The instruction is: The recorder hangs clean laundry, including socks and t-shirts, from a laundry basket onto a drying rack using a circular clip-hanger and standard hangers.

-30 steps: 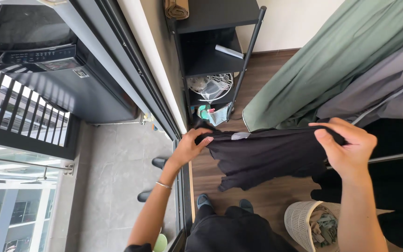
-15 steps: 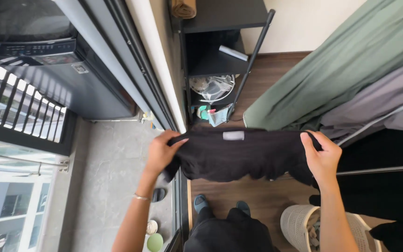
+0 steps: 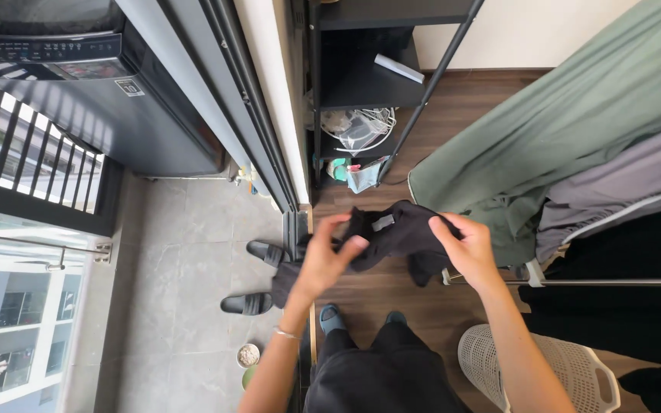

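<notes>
**Now: both our hands bunch a black garment at waist height**

Looking down from head height, we hold a black garment [image 3: 392, 233] w/ both hands, in front of our body, above a brown wood floor [image 3: 460, 122]. Our left hand [image 3: 324, 261] grips the garment's left part, fingers curled around the cloth, thumb on top. Our right hand [image 3: 464, 248] pinches the right part, fingers clenched on the fabric. The hands are near each other, so the cloth is gathered between them; a small grey label shows near the middle, and loose ends hang down on both sides.

To the right, a green cloth [image 3: 568, 130] and a grey cloth [image 3: 621, 183] hang over a drying rack [image 3: 598, 282], w/ dark clothes below the rail. A white laundry basket [image 3: 575, 367] stands on the floor, just beside our right forearm. Ahead is a black shelf unit [image 3: 376, 84] w/ a small fan on its lower level. To the left, past a sliding door track, is a grey tiled balcony w/ a black washing machine [image 3: 78, 84] and a pair of black slippers [image 3: 258, 279]. Our dark trousers and blue-toed feet show below the hands.
</notes>
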